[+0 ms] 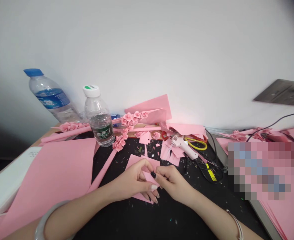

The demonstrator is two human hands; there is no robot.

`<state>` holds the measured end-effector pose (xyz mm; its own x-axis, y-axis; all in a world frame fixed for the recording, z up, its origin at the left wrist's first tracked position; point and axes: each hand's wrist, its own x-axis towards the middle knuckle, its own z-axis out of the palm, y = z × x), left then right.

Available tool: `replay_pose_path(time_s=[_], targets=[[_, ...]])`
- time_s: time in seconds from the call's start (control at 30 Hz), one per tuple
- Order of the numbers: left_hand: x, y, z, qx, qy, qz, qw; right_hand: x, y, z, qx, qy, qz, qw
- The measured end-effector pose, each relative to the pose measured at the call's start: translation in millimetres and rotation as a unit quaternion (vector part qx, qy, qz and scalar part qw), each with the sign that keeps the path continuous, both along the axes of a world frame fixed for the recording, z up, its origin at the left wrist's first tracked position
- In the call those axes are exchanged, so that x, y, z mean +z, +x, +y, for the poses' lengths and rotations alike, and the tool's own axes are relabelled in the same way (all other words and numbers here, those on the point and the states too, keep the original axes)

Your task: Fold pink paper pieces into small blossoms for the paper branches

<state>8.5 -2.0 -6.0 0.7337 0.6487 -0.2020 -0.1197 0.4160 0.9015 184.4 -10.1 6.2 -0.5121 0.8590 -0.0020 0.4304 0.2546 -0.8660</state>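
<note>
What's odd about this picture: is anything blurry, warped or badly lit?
Head view: soft, fairly even light on the wall, darker at lower left and the top-right corner; wide-angle warping seems to skew the socket plate; blocky pixelation hides part of the right-hand pink sheets; left hand and right hand look reasonably sharp.

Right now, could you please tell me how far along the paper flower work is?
The paper flowers beyond the hands look finished. In hand is a small pink piece, held between the left hand and right hand, not yet a flower. The large sheet at left looks unfolded, so work seemingly remains.
</note>
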Motion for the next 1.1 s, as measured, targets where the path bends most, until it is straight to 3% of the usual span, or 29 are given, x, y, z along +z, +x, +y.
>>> replay_pose_path(time_s=[0.27, 0.47, 0.6, 0.7, 0.8, 0.93, 1.1], targets=[[5.1, 1, 3, 0.003, -0.005, 0.031, 1.0, -1.3, -1, 1, -0.04, -0.045, 0.046, 0.997], [10.4, 1, 6, 0.085, 0.02, 0.066, 0.994, -7.4, -1, 6, -0.124, -0.079, 0.188, 0.971], [9.2, 1, 8, 0.114, 0.013, 0.068, 0.991, -6.8, -3, 5, -0.139, -0.078, 0.204, 0.966], [5.9, 1, 7, 0.115, 0.009, 0.06, 0.992, -7.1, -3, 2, -0.161, -0.009, 0.153, 0.975], [3.1, 0, 6, 0.129, 0.015, 0.064, 0.989, -8.1, 0, -1, -0.166, 0.122, 0.074, 0.976], [2.2, -1, 6, 0.145, 0.016, 0.075, 0.986, -7.4, 4, -2, -0.116, 0.281, 0.018, 0.952], [5.2, -1, 7, 0.141, 0.002, 0.073, 0.987, -4.0, 8, 0, -0.032, 0.387, -0.032, 0.921]])
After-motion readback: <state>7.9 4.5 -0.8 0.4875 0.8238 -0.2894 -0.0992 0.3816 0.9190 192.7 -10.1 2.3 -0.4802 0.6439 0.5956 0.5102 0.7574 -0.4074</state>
